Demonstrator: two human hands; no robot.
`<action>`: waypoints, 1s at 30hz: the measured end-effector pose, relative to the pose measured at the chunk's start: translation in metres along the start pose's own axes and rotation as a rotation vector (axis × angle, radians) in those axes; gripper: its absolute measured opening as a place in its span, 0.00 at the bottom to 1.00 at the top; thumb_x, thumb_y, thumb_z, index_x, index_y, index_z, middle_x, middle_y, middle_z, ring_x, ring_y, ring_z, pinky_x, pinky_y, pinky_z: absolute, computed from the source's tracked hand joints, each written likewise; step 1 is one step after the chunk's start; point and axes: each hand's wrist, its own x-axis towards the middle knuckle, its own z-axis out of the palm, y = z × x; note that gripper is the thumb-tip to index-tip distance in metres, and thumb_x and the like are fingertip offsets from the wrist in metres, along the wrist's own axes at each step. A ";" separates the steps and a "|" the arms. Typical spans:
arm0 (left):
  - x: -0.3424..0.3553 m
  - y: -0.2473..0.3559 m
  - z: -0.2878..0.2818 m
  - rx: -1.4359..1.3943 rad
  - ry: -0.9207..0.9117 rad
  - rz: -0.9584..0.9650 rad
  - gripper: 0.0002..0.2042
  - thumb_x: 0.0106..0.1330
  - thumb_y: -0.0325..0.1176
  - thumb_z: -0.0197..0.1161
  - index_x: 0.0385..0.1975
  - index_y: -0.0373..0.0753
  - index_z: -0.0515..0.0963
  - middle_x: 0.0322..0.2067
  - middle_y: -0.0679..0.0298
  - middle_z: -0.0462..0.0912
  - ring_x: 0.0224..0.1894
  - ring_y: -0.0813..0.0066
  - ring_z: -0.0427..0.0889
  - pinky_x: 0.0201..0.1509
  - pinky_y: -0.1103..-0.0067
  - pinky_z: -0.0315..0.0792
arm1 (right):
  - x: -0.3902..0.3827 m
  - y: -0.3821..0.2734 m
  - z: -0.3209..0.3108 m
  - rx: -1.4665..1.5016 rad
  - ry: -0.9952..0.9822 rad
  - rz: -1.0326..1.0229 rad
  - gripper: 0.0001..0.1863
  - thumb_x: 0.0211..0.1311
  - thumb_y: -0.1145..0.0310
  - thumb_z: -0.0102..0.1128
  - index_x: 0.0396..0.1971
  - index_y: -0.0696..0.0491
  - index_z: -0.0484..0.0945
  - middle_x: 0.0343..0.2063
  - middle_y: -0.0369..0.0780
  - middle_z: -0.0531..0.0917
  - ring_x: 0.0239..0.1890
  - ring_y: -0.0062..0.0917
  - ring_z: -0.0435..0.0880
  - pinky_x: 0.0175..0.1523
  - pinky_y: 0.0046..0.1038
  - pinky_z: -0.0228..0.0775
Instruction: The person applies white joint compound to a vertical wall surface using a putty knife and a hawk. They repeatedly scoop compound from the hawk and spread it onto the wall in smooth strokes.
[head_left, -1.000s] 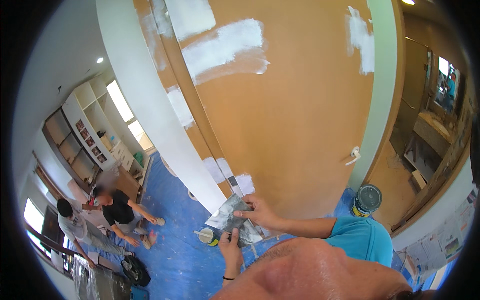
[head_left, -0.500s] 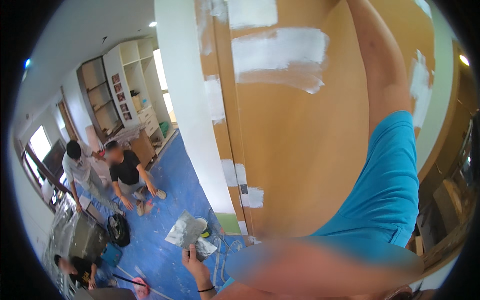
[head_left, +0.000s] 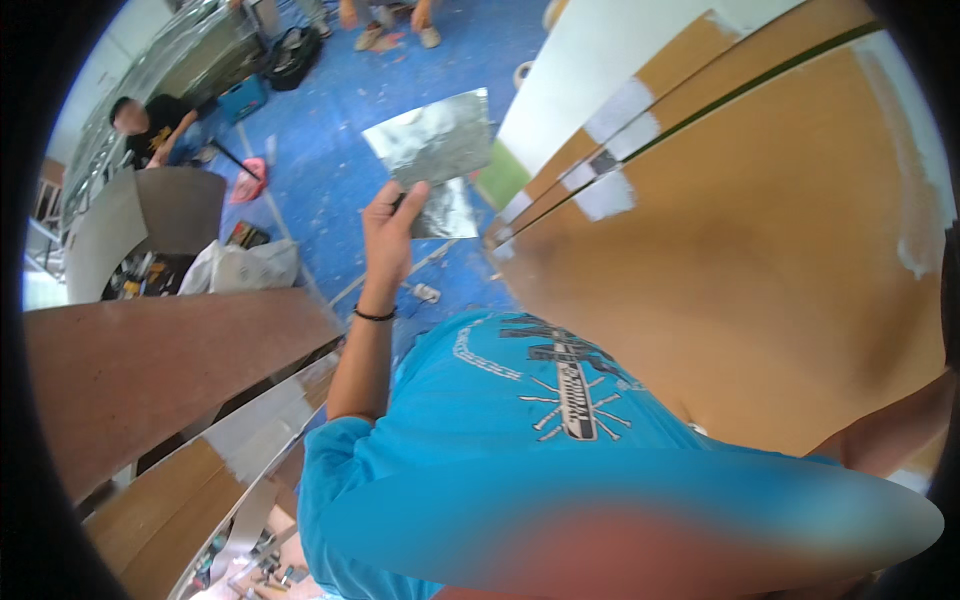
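In my left hand (head_left: 390, 235) are two thin, shiny metal plates (head_left: 430, 135), one partly over the other, with dull filler smeared on the upper one; my thumb presses on them. They are held out above the blue floor sheeting, left of a tan door (head_left: 720, 270). White patches of filler (head_left: 602, 197) mark the door and the trim beside it. My right forearm (head_left: 890, 430) reaches past the right rim alongside the door, with the hand out of view. My blue T-shirt fills much of the lower middle.
Blue sheeting (head_left: 320, 130) covers the floor. A seated co-worker (head_left: 150, 135) is at upper left, near a blue case (head_left: 240, 98), a black bag (head_left: 292, 58) and a red tray (head_left: 249, 180). Another person's legs show at top. A reddish board (head_left: 170, 370) and white bag (head_left: 235, 270) lie left.
A second ago both my hands gripped the plates; my right hand has left them and risen along the door, out of sight. My view has swung down toward the floor.
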 end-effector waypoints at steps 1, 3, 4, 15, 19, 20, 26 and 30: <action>0.002 0.005 -0.004 0.013 0.046 -0.003 0.06 0.71 0.32 0.68 0.35 0.37 0.83 0.29 0.78 0.76 0.31 0.90 0.66 0.32 0.85 0.61 | -0.012 -0.031 0.009 0.185 -0.052 -0.028 0.30 0.64 0.51 0.62 0.59 0.57 0.75 0.54 0.49 0.78 0.56 0.43 0.75 0.58 0.43 0.66; 0.003 0.006 -0.004 0.050 0.032 -0.030 0.06 0.70 0.32 0.69 0.33 0.37 0.82 0.27 0.79 0.74 0.29 0.90 0.64 0.31 0.84 0.59 | -0.042 -0.082 0.050 0.645 -0.145 0.078 0.29 0.62 0.53 0.65 0.56 0.59 0.79 0.50 0.49 0.82 0.52 0.42 0.80 0.54 0.41 0.72; 0.002 0.005 -0.005 0.100 0.001 -0.081 0.07 0.70 0.33 0.69 0.33 0.37 0.82 0.27 0.79 0.74 0.29 0.90 0.64 0.31 0.85 0.59 | -0.049 -0.108 0.081 0.759 -0.216 0.194 0.28 0.61 0.55 0.67 0.55 0.60 0.81 0.49 0.49 0.84 0.51 0.41 0.83 0.53 0.40 0.75; 0.012 -0.032 0.002 0.436 -0.347 -0.169 0.09 0.72 0.31 0.67 0.46 0.34 0.85 0.38 0.70 0.85 0.38 0.86 0.78 0.43 0.83 0.72 | 0.021 -0.318 0.407 2.103 0.658 1.291 0.21 0.71 0.68 0.65 0.61 0.57 0.75 0.54 0.37 0.83 0.58 0.22 0.78 0.66 0.28 0.65; 0.064 -0.026 -0.026 0.460 -0.168 -0.214 0.17 0.71 0.27 0.67 0.58 0.32 0.77 0.43 0.63 0.86 0.43 0.80 0.82 0.50 0.80 0.76 | 0.072 -0.305 0.432 2.179 0.978 1.552 0.21 0.71 0.68 0.65 0.61 0.56 0.73 0.54 0.38 0.83 0.59 0.24 0.80 0.64 0.32 0.70; 0.083 -0.019 -0.042 0.380 -0.083 -0.240 0.21 0.70 0.26 0.67 0.61 0.32 0.74 0.44 0.61 0.86 0.44 0.77 0.83 0.51 0.78 0.77 | 0.085 -0.300 0.441 2.195 1.044 1.545 0.22 0.71 0.68 0.65 0.61 0.55 0.73 0.54 0.38 0.83 0.58 0.25 0.80 0.64 0.33 0.71; 0.194 0.032 -0.115 0.015 0.030 -0.314 0.15 0.68 0.21 0.68 0.51 0.35 0.74 0.42 0.61 0.85 0.41 0.76 0.84 0.51 0.78 0.77 | 0.191 -0.287 0.484 2.295 1.349 1.623 0.22 0.72 0.64 0.62 0.62 0.51 0.72 0.55 0.36 0.82 0.58 0.28 0.81 0.64 0.37 0.74; 0.243 0.070 -0.119 -0.187 -0.121 -0.438 0.13 0.70 0.24 0.66 0.52 0.36 0.75 0.45 0.62 0.85 0.46 0.76 0.84 0.54 0.76 0.77 | 0.279 -0.282 0.488 2.074 1.554 1.680 0.23 0.72 0.61 0.60 0.63 0.51 0.71 0.56 0.36 0.81 0.60 0.30 0.80 0.66 0.40 0.72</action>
